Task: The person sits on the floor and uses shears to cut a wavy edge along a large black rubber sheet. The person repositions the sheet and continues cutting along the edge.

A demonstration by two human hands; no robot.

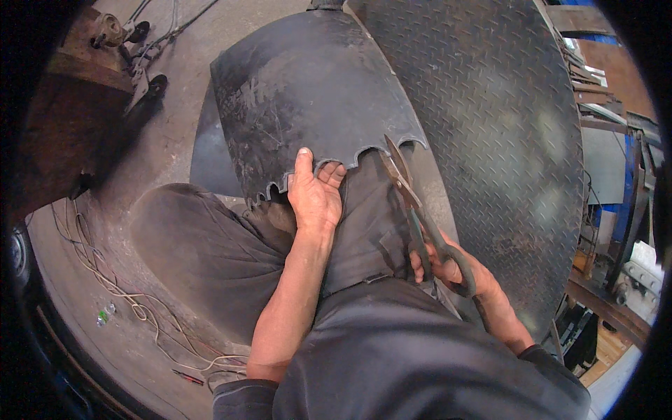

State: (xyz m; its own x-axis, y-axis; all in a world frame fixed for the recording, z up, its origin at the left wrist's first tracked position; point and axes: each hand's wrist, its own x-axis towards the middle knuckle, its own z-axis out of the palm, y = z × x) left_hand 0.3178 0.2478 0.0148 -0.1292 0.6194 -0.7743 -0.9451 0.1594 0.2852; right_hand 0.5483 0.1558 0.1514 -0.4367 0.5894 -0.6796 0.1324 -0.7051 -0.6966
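A dark grey sheet (320, 89), bent slightly and scuffed on its left side, lies over my lap. Its near edge is cut into a row of rounded notches. My left hand (315, 194) grips that edge near the middle, thumb on top and fingers curled underneath through a notch. In my right hand (446, 262) are long-handled metal snips (403, 184), held by both handles. The blades are slightly apart, their tips at the notched edge between two scallops near the right corner. Whether they bite into the sheet I cannot tell.
To the right stands a large diamond-tread steel plate (488, 131). Another flat sheet (210, 152) lies under the left side. Loose cables (139, 310) and a red pen-like object (188, 377) are on the floor. A rusty machine on wheels (73, 105) stands at upper left; scrap metal (598, 94) is at far right.
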